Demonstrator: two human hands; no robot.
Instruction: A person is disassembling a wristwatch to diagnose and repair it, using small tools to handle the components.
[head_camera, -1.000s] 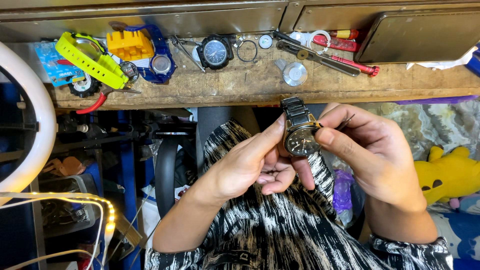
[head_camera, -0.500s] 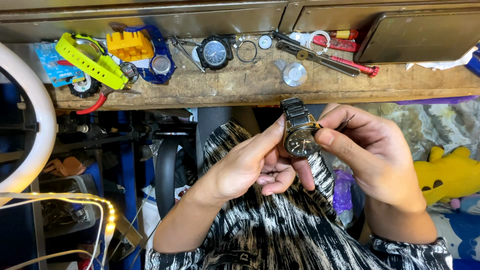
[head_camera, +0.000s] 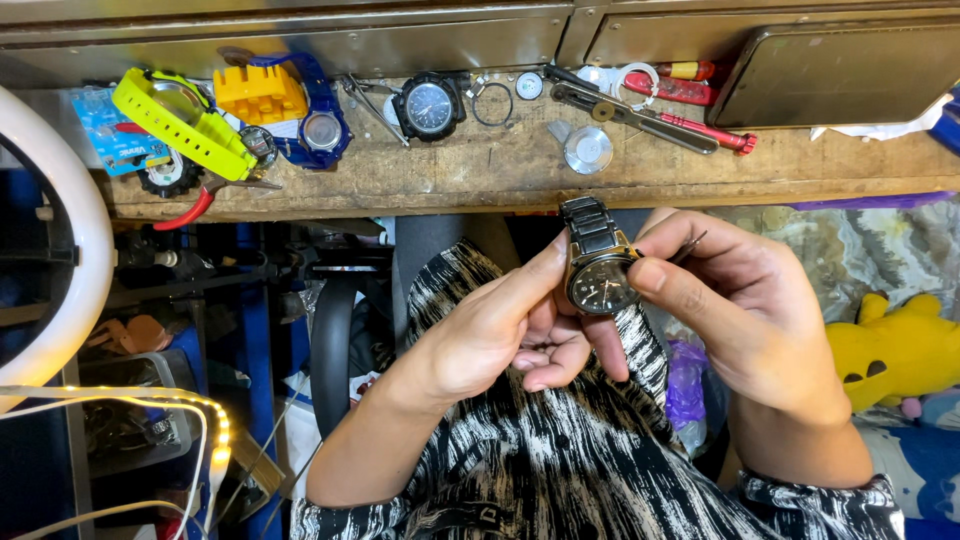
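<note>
Both hands pinch one dark-dialled wristwatch (head_camera: 600, 280) over the lap. Left hand (head_camera: 495, 335) grips at its 9 o'clock; right hand (head_camera: 745, 310) at 3 o'clock. Wooden bench (head_camera: 480, 170) at 12 o'clock.

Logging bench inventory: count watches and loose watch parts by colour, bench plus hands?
Dark: 2, wristwatch held between left hand and right hand; black watch on bench.
Yellow-green: 1, watch strap.
Blue: 1, watch.
Silver: 1, round case back.
Total: 5.

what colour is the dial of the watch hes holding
Dark, near black, on the metal-banded watch held between both hands; the head view shows it.
</note>
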